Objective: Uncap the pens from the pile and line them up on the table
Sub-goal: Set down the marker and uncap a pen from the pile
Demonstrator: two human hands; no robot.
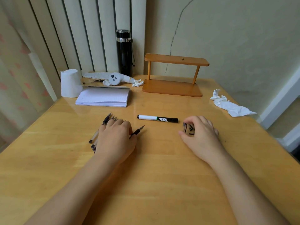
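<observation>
Several uncapped pens with black grips and metal nibs lie side by side on the wooden table, nibs pointing away. My left hand lies over them and covers their middles. Its thumb and forefinger pinch one more uncapped pen, which points up and to the right at the row's right end. To the right, my right hand is curled round a small bunch of clear pen caps with dark clips, low on the table. A black and white marker lies capped between the hands, farther back.
An open notebook, a paper roll, a white controller and a black flask stand at the back left. A wooden shelf is at the back centre. A crumpled tissue lies at the right.
</observation>
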